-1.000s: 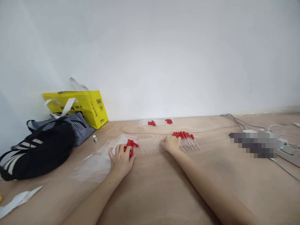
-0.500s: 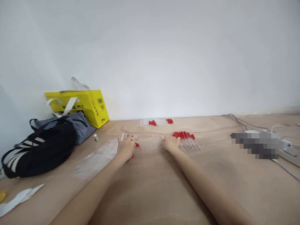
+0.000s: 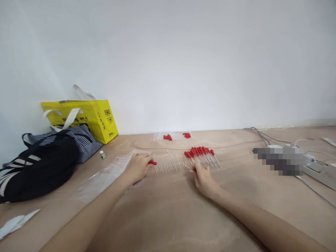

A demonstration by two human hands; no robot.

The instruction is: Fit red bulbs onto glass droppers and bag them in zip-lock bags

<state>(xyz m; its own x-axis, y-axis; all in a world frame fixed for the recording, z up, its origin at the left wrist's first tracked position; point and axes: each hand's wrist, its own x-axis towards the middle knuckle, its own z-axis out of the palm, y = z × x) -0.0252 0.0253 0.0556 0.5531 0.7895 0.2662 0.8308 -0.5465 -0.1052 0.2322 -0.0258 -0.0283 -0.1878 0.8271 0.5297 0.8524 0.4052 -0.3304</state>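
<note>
My left hand point(image 3: 139, 166) is closed with a small red cap point(image 3: 152, 162) sticking out from its fingertips. It lies over the edge of the clear plastic bags point(image 3: 115, 169), where more red shows under the palm. To its right is a row of thin pale sticks point(image 3: 167, 162). My right hand point(image 3: 205, 179) pinches one thin pale stick point(image 3: 186, 166), whose end points left. Just beyond those fingers lie several red-capped sticks point(image 3: 201, 152), side by side with their caps toward the wall. How far the fingers wrap round each piece is partly hidden.
A clear bag point(image 3: 176, 136) with red caps lies near the wall. At the left are a yellow bag point(image 3: 102, 120), a striped bag point(image 3: 85, 140), a black bag point(image 3: 52, 164) and a small bottle point(image 3: 102, 154). A power strip point(image 3: 319, 171) and cables occupy the right.
My right hand has moved right and nearer to me, off the pale sticks, and now pinches one stick. The left hand has drawn its fingers together on a red cap. The view has shifted slightly.
</note>
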